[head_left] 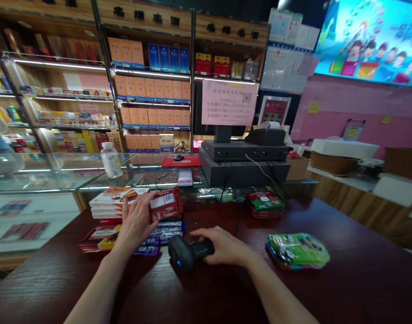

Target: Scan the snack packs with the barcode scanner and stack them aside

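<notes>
Evidently, a dark red packet (166, 202) is being held at its left end by the left hand (137, 215), its fingers being spread along the upper side and its thumb being set near the lower edge. The packet is being kept above the blue and purple packets (167, 229), just beside the white boxes (104, 212), with its barcode (169, 198) being turned into view; whether its weight is being borne by the pile beneath cannot be told. From the thin, glossy wrapper, a light thing is being inferred, probably stiff and breakable inside, so hard pressure on the middle is being advised against. Some slipperiness is being suggested by the sheen; the short end or the edges are being favoured for the grip, the printed face being left uncovered.

Meanwhile, a dark handheld scanner (188, 253) is being grasped by its handle in the right hand (228, 246), its rounded head being held low over the tabletop (219, 297). A rigid casing is being presumed, and the handle is being judged its surest hold.
</notes>
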The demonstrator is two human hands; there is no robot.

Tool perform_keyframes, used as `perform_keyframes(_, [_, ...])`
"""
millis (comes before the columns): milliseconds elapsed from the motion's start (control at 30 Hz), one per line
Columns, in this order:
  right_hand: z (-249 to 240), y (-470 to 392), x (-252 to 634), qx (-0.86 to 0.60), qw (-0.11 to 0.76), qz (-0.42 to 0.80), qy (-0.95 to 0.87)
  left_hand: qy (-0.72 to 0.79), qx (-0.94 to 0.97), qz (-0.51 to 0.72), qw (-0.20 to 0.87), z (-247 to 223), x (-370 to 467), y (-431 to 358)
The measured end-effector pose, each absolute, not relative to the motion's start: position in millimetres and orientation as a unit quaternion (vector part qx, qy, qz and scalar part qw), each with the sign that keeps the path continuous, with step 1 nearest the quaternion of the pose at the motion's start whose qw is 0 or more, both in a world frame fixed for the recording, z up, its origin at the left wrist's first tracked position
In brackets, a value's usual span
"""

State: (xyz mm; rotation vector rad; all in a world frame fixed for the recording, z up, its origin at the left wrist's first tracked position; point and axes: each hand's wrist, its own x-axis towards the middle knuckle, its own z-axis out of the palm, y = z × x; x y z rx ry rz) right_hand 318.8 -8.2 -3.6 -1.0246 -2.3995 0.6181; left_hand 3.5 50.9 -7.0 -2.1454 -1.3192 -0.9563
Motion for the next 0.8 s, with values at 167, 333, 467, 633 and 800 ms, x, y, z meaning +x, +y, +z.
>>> perform_keyframes(167, [1, -7, 326, -0.403, 0.252, 0.221, -0.851, -0.487, -0.775, -0.344, 0.211, -6, 3, 50])
perform_keyframes(333, [8, -7, 332, -0.395, 0.325, 0.227, -0.828, -0.484, -0.773, -0.347, 0.22, -7, 5, 50])
perform_keyframes(467, [13, -7, 335, -0.405, 0.365, 0.227, -0.807, -0.48, -0.77, -0.358, 0.22, -8, 8, 50])
perform_keyframes(633, [13, -5, 337, -0.392, 0.411, 0.233, -0.789, -0.485, -0.77, -0.354, 0.217, -8, 9, 48])
perform_keyframes(800, [12, -5, 337, -0.362, 0.434, 0.271, -0.779, -0.478, -0.779, -0.341, 0.218, -8, 6, 50])
